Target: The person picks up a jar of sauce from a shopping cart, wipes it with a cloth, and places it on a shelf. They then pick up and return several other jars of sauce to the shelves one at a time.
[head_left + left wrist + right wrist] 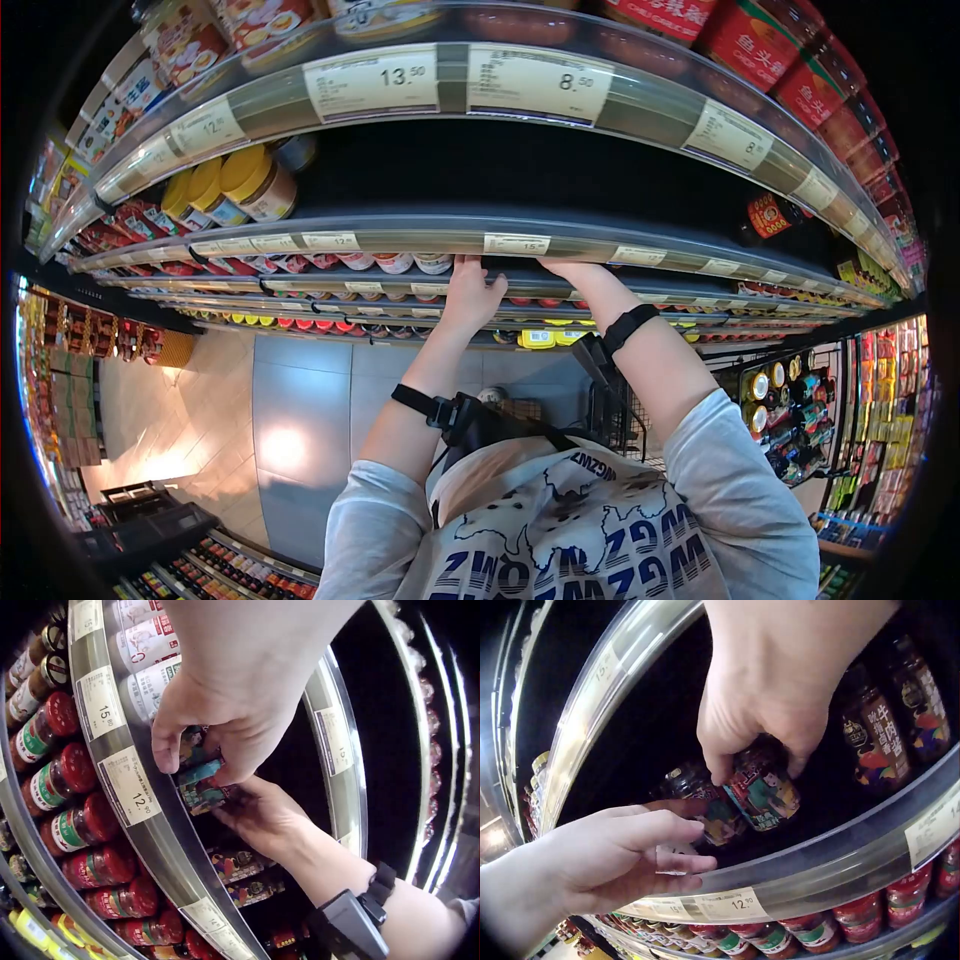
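In the right wrist view my right hand [769, 712] reaches down from above and grips a small sauce jar [769, 796] with a colourful cartoon label. The jar leans on the shelf close behind the front rail. My left hand [630, 855] comes in from the left, its fingers fairly straight and spread around a second, similar jar [718, 821] beside the first. In the left wrist view the left hand [232, 697] hangs over these jars, and the right hand [266, 817] reaches in from the lower right. The head view hides both hands' fingertips under a shelf edge.
Two brown-labelled beef sauce jars [874, 739] stand right of the right hand. A clear shelf rail [840, 859] with price tags runs in front. Red-lidded jars [67, 769] line the shelf below; white-labelled cans [146, 641] sit alongside. A cart [790, 410] holding jars stands at the right.
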